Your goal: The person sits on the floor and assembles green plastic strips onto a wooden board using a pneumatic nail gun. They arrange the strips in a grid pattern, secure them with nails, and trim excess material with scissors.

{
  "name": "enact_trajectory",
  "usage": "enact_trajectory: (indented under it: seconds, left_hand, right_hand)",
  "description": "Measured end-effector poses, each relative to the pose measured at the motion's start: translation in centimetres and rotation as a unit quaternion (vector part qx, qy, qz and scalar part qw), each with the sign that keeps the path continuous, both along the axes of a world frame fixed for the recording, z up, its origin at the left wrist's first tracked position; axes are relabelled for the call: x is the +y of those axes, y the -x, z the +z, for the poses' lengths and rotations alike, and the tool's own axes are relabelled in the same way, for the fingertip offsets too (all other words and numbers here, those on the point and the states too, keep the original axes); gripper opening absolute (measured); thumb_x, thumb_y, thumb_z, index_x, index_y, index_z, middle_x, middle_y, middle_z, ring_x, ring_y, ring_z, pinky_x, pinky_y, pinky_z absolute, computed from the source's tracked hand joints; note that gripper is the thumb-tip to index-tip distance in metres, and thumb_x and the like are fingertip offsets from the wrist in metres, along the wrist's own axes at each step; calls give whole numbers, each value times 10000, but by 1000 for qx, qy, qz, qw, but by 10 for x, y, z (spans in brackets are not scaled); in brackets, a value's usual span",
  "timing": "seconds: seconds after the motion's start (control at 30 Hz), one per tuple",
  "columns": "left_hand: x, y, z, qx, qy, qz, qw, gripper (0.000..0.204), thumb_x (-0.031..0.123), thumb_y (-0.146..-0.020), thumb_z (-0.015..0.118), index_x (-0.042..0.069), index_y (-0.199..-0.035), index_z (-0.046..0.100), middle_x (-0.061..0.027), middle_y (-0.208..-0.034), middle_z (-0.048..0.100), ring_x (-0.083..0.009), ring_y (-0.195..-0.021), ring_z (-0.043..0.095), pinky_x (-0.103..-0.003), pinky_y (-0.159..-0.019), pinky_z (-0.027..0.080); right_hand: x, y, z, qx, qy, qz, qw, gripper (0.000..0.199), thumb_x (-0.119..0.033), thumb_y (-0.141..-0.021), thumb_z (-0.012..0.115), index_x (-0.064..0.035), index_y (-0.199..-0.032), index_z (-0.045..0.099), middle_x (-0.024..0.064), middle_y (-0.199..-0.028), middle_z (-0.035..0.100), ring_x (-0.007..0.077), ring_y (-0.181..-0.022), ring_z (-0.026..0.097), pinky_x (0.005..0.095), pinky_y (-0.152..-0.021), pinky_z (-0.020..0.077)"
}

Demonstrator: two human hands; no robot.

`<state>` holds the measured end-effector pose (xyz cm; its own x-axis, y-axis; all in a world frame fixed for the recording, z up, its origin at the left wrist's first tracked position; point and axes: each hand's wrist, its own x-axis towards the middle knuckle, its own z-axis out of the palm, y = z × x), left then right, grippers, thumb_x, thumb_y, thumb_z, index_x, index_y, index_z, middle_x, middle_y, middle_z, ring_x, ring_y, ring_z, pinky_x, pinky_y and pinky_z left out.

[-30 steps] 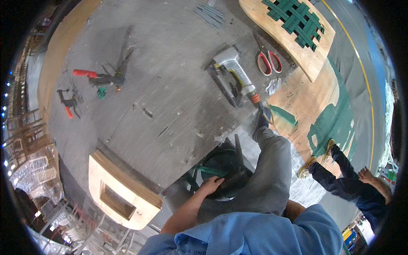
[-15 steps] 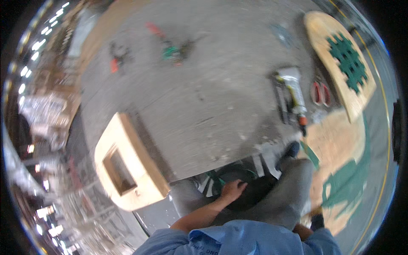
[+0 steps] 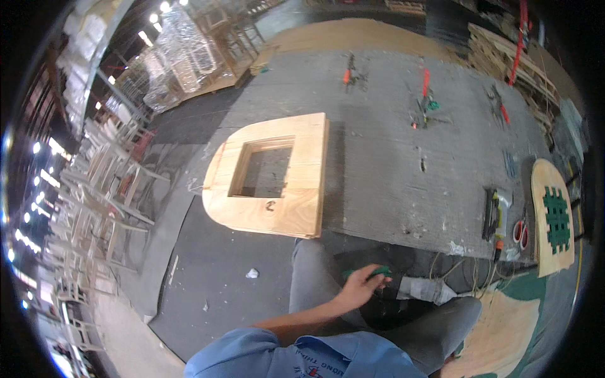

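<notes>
The green strip [image 3: 382,271] is low in my view, between the knees and just short of the table's near edge, with my left hand [image 3: 363,285] over it. Those fingers are bent and closed together on it. The part I can see runs roughly sideways, its clearer end pointing right; the hand covers the rest, so I can't judge its full length. The right hand is hidden behind the right thigh [image 3: 435,337], and how its fingers stand I cannot tell.

Grey trouser legs hem in the left hand on both sides, and the table [image 3: 391,170] closes off the far side. A crumpled white sheet [image 3: 428,290] is near the fingers, with thin cords [image 3: 481,275] beyond it to the right. A rounded wooden frame [image 3: 309,157] with a square opening sits at the table's near left, a dark handwritten mark on its face. At the right are a staple gun [image 3: 502,214], red-handled scissors [image 3: 520,232] and a wooden panel [image 3: 540,189] with green weaving. Red-handled hand tools [image 3: 426,82] lie farther back. The blue shirt [image 3: 343,356] bears dark lettering and a small red emblem. Pale chair frames [image 3: 104,183] crowd the far left.
</notes>
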<state>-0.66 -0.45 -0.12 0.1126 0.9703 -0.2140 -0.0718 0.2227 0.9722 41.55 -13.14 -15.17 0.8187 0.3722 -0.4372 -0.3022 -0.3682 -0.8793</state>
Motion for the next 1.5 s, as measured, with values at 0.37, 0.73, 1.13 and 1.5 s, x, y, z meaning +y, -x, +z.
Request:
enact_trajectory:
  seconds: [0.37, 0.73, 1.13, 1.5]
  left_hand:
    - [-28, 131, 50, -240, 104, 422, 868, 202, 170, -1031, 593, 74, -1206, 564, -118, -1054, 680, -218, -657, 597, -413, -670, 548]
    - [-54, 146, 50, -322, 107, 453, 825, 235, 184, -1014, 623, 79, -1214, 560, -103, -948, 610, -224, -662, 570, -416, -682, 536]
    - [-54, 140, 88, -385, 10, 445, 808, 362, 196, -941, 614, 26, -1257, 570, -53, -985, 645, -139, -643, 528, -330, -655, 477]
    - [-40, 105, 269, -139, -97, 264, 949, 487, 430, -1040, 580, -18, -1231, 597, -66, -912, 707, -63, -516, 415, -256, -543, 497]
  right_hand:
    - [204, 203, 183, -92, -255, 532, 803, 166, -188, -1002, 665, -35, -1066, 684, 8, -863, 677, 103, -769, 637, 279, -676, 532]
    - [244, 466, 210, 113, 18, 754, 647, 437, -494, -979, 646, -70, -881, 614, 16, -680, 572, 120, -526, 535, 295, -448, 436]
    - [162, 370, 226, 309, 31, 798, 517, 313, -326, -926, 736, -28, -931, 642, 86, -677, 653, 173, -567, 628, 326, -525, 510]
    - [271, 348, 355, -251, -515, 667, 476, 470, -119, -839, 812, 5, -1260, 644, 165, -1208, 690, 315, -1162, 649, 481, -1056, 458]
